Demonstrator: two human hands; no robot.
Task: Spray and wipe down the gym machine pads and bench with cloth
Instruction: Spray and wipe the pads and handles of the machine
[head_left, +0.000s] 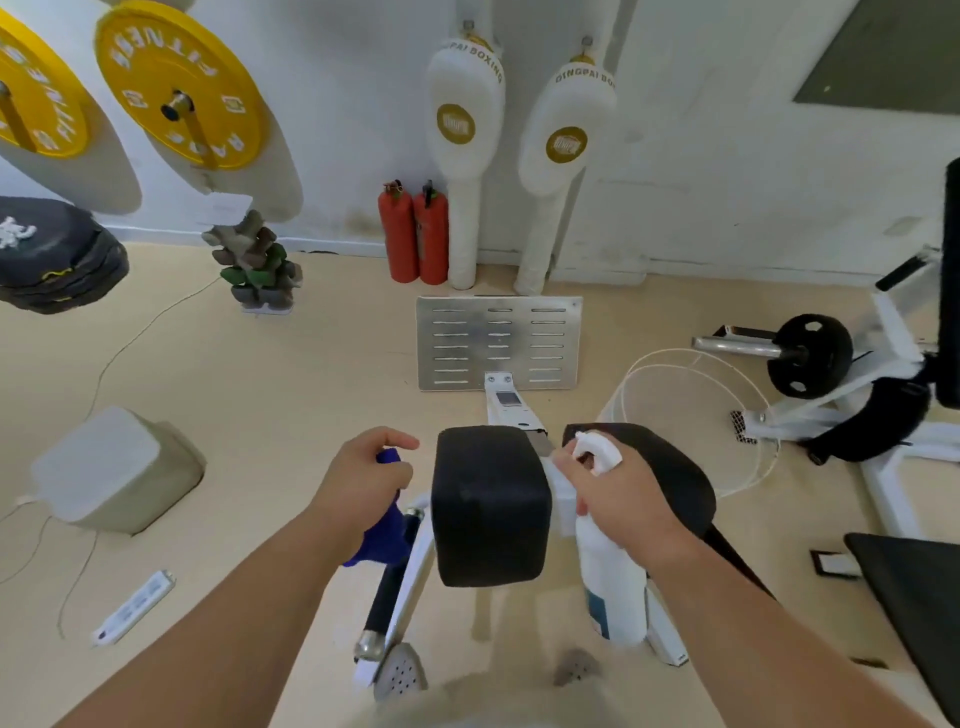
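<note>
Down in the near middle of the head view, you've got the black pad (491, 506) of the machine sitting right between your two hands. Your left hand (363, 483) is curled around the blue cloth (384, 530), which hangs bunched just left of the pad, not touching it as far as I can tell. Your right hand (621, 496) is wrapped around the neck of the white spray bottle (608, 566), finger up by the trigger, nozzle pointing left toward the pad's right side. A second dark pad (670, 473) sits behind that hand on the right.

Looks to me like you're on the spray step for this pad. I can't see any mist or wet sheen on it, so no idea if it's been hit yet. Next move, I'd guess: squeeze with the nozzle aimed at the top face, then bring the cloth in from the left and wipe across top and sides. After that the right pad, and the bench (914, 597) at the near right edge is waiting too.

Far side there's the metal footplate (498, 343), nothing to do there.
</note>
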